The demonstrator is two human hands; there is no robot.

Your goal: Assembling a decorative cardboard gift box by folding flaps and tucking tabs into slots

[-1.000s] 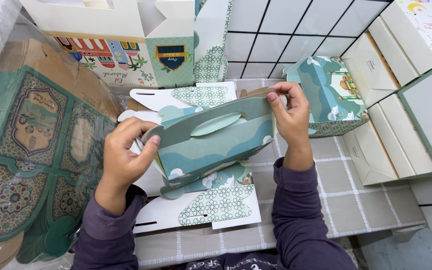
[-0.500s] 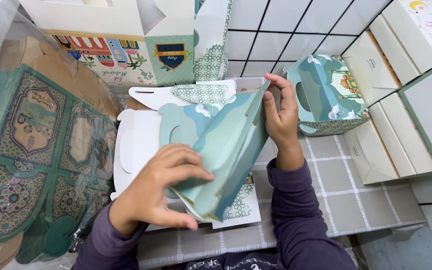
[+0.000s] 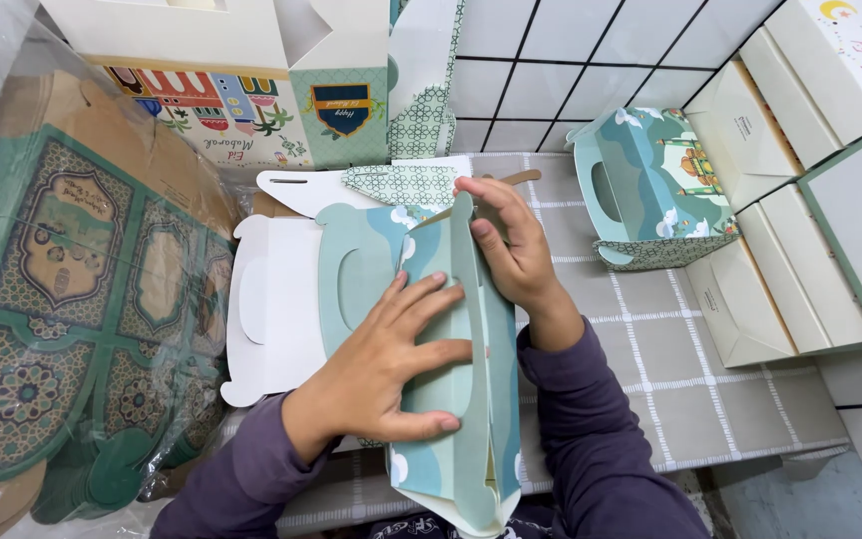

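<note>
Cardboard gift box (image 3: 456,399), teal with pale wave shapes, lies half-folded under both hands on the grey checked cloth (image 3: 670,369). My left hand (image 3: 391,364) presses flat on its side panel, fingers spread apart and lying along the card; my right hand (image 3: 511,245) curls over the far end, fingertips pinching the upright folded ridge. I judge it light, thin and stiff along its creases, smooth enough to slip, easy to dent, so best taken by the folded edges rather than mid-panel. Its long axis runs from me towards the wall, open end nearest my chest. Beneath lies a white flat blank (image 3: 271,309); a finished box (image 3: 650,195) stands further right.
</note>
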